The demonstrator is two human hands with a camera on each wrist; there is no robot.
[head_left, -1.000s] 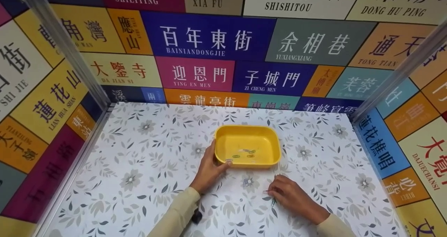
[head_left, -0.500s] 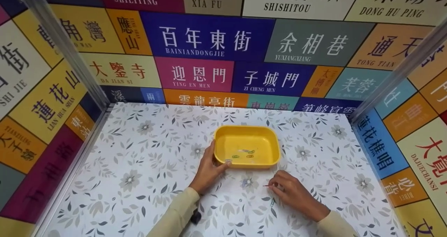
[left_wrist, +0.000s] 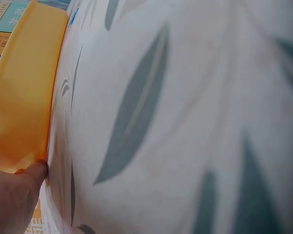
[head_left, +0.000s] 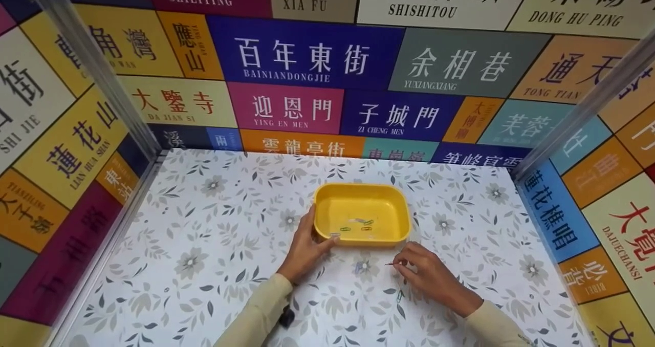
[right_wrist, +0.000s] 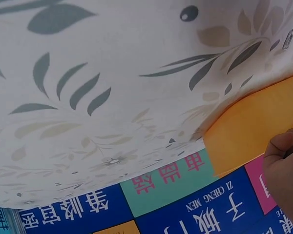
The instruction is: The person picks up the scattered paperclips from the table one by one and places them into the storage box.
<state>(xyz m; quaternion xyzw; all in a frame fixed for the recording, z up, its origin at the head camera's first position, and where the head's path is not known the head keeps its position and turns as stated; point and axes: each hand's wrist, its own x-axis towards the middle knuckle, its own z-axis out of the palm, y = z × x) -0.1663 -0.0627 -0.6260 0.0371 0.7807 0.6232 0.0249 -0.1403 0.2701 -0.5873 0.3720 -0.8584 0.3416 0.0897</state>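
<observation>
In the head view a yellow plastic box [head_left: 363,214] stands on the table with several paper clips [head_left: 366,229] on its floor. My left hand [head_left: 305,247] holds its near left corner, thumb at the front rim and fingers along the left side. That thumb [left_wrist: 35,170] presses the box wall in the left wrist view. Just in front of the box's near right corner, my right hand [head_left: 427,273] pinches a thin red paper clip [head_left: 392,264] between thumb and forefinger. Below the right hand's fingers a green paper clip [head_left: 400,297] lies on the table.
A bluish paper clip [head_left: 358,268] lies on the floral tabletop [head_left: 245,198] in front of the box. Panels with large lettering [head_left: 302,55] wall in the table at the back and both sides. Clear upright strips [head_left: 110,81] mark the corners.
My right hand, with the red paper clip, has moved away from the green clip, up toward the box. The left hand and the box have stayed put.
</observation>
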